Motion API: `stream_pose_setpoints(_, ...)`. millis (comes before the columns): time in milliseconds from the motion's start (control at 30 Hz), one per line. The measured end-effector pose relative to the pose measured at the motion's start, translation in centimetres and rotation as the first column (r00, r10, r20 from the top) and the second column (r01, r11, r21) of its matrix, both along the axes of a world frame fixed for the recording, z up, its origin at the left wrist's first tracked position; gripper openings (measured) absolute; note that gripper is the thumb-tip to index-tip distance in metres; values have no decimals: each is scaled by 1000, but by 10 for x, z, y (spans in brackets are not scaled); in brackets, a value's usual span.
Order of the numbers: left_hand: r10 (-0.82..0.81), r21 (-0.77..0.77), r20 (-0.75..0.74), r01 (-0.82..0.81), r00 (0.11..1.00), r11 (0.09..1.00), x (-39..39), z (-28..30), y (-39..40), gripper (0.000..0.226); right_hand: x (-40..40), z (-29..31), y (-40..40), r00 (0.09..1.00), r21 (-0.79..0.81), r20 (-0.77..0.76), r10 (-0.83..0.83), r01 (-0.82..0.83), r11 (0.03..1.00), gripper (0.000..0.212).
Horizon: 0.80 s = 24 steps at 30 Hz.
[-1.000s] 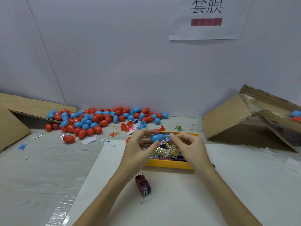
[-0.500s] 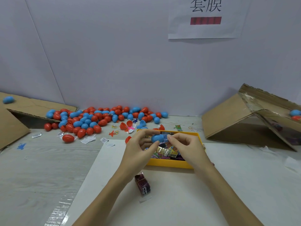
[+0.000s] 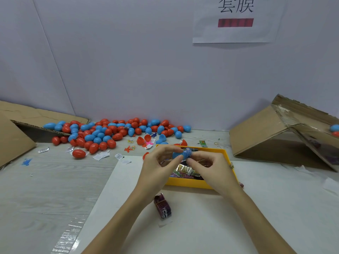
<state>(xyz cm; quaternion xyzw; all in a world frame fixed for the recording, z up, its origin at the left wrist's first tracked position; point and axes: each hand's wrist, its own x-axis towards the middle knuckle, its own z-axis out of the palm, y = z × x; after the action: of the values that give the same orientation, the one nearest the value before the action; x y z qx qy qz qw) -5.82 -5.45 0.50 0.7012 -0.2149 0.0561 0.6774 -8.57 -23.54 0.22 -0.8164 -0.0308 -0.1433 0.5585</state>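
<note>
Held blue egg 1, yellow tray 1, cardboard boxes 2, wall sign 1 — loose red/blue eggs: dozens, uncounted.

Over the yellow tray, a printed film sleeve now wraps the right end of the blue egg, which was bare a moment ago. The right hand has its fingers pinching that sleeve, closer to the left hand.
</note>
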Motion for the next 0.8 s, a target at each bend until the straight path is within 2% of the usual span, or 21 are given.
stream_pose_setpoints(167, -40, -52, -11, 40, 999, 998, 0, 0, 0, 25, -1, 2, 2, 999, 120, 33, 31, -35, 992, 20)
stream_pose_setpoints(267, -98, -113, -22, 95, 995, 989, -1, 2, 0, 35, -1, 4, 4, 999, 228, 13, 35, -37, 973, 30)
stream_pose_setpoints(367, -133, -140, -29, 127, 991, 982, -1, 4, 1, 37, -1, 6, 5, 999, 341, 20, 32, -37, 939, 38)
stream_pose_setpoints(533, -142, -146, -26, 137, 990, 980, -2, 5, 2, 33, -3, 7, 9, 995, 318, 97, 28, -58, 946, 30)
stream_pose_setpoints(800, -71, -84, 40, 74, 997, 994, -2, 6, 1, 29, -5, 6, 13, 987, 282, 161, -32, -15, 959, 32)
